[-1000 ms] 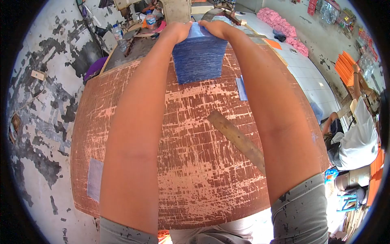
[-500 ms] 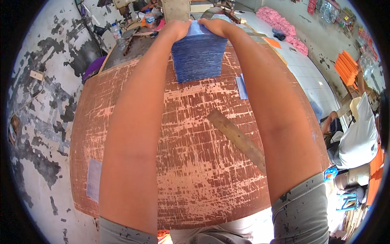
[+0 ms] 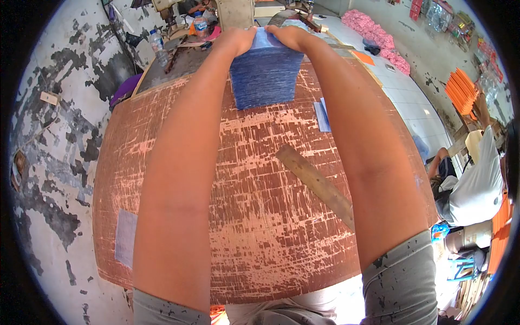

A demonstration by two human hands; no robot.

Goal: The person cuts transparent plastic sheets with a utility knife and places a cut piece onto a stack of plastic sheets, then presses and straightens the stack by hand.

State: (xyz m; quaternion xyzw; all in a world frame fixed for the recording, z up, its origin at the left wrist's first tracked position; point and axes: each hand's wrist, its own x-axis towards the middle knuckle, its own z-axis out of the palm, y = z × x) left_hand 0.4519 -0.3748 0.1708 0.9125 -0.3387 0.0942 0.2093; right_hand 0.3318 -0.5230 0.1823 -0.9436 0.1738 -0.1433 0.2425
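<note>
A tall stack of blue sheets (image 3: 265,78) stands at the far edge of the scratched brown board (image 3: 260,216). My left hand (image 3: 239,41) lies against the stack's top left corner, its thumb on the top sheet. At the top right corner, my right hand (image 3: 286,38) rests the same way. The fingers of both hands are hidden behind the stack. A worn flat metal strip (image 3: 314,184) lies diagonally on the board, partly under my right forearm. One blue piece (image 3: 322,116) is beside that forearm, and a pale blue piece (image 3: 125,238) is by my left forearm.
Beyond the board are a machine (image 3: 235,13), plastic bottles (image 3: 158,47) and tools. A pink heap (image 3: 374,35) lies on the tiled floor (image 3: 411,103). At the right, a person in a white shirt (image 3: 476,187) sits near stacked orange pieces (image 3: 461,91).
Both my hands stay at the top of the stack with hardly any movement. The person at the right has shifted, and their raised arm has come down from the orange pieces.
</note>
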